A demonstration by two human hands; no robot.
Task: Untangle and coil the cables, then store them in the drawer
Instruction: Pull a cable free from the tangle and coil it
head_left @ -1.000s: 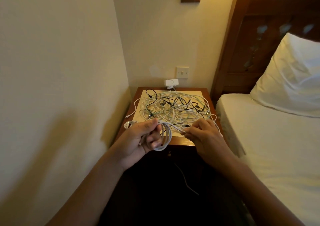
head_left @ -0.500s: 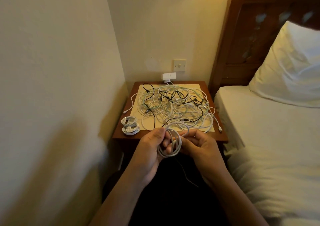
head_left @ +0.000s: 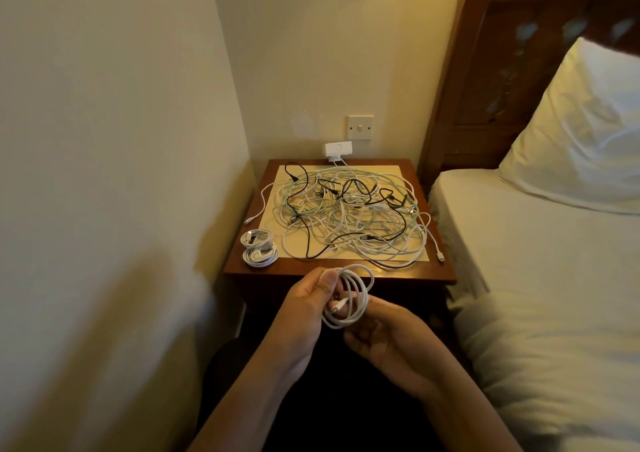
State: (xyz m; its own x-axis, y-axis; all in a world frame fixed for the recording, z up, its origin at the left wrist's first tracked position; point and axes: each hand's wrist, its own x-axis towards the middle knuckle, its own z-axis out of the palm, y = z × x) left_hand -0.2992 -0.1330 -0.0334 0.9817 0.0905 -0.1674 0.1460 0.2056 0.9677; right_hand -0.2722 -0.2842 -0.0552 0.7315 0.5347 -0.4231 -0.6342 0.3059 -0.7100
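Cables (head_left: 349,216) in three lots, L to R. Far L: plain cream wall (head_left: 104,140). Next, at front-L corner of wooden surface (head_left: 398,273), two small finished coils (head_left: 259,248), white, touching each other, just off the cream mat (head_left: 381,171). Across the mat: main tangle (head_left: 363,230), mostly white w/ a few black and pale-green strands, loops crossing every way. One white end trailing off the mat toward L edge, another w/ a connector (head_left: 440,257) lying by R edge of the surface. Behind the tangle, at the back edge against the wall: small white box (head_left: 338,148) (charger or adapter, can't tell which), w/ wall switch (head_left: 360,127) just above.

Nearer the camera, in front of the surface and clear of it: white coil (head_left: 362,280), several round loops, held up in mid-air. L hand (head_left: 304,309) gripping its L side, thumb pressed over the loops, fingers (head_left: 344,315) curled behind them, white plug end poking out below the thumb. R hand (head_left: 391,341) just below and R of the coil, palm turned up, fingers curled in close against the lower loops. Can't tell whether pinching the cable or only touching it.

R of the surface: bed (head_left: 519,244) w/ pale sheet, pillow (head_left: 581,133) at its head, dark wooden headboard (head_left: 485,71) behind.
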